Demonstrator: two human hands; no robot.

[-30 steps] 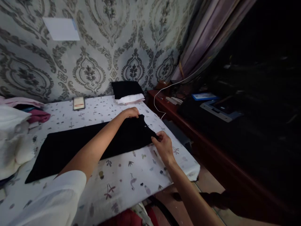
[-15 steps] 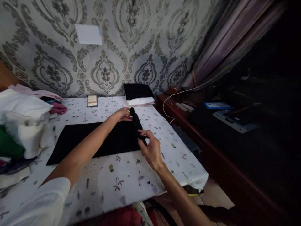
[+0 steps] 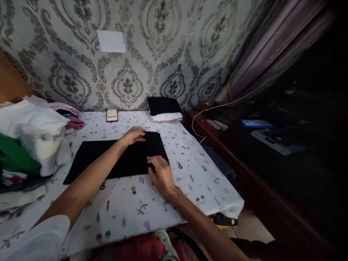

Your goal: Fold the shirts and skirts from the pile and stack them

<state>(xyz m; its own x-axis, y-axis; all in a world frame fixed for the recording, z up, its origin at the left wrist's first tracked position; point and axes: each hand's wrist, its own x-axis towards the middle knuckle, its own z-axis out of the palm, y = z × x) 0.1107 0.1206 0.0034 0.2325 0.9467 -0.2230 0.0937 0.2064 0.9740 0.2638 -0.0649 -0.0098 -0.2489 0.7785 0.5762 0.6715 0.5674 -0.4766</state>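
Note:
A black cloth garment [image 3: 130,159] lies flat and long across the patterned sheet, its right end folded over toward the left. At the far corner of that folded flap, my left hand [image 3: 133,136] has its fingers closed on the cloth edge. My right hand [image 3: 163,175] pinches the near corner of the same flap, fingertips low against the fabric. The garment's exact kind cannot be made out, and my left forearm hides part of it.
Loose clothes [image 3: 35,123] are heaped at the left. A folded black cloth [image 3: 164,106] tops a folded white one [image 3: 167,116] by the wall. A small framed card [image 3: 112,115] stands nearby. A dark red desk [image 3: 195,121] with a white cable [image 3: 193,121] borders the right.
Both hands have moved left and down, carrying the raised right end of the black garment over onto itself. That end now lies flat. The view has shifted slightly.

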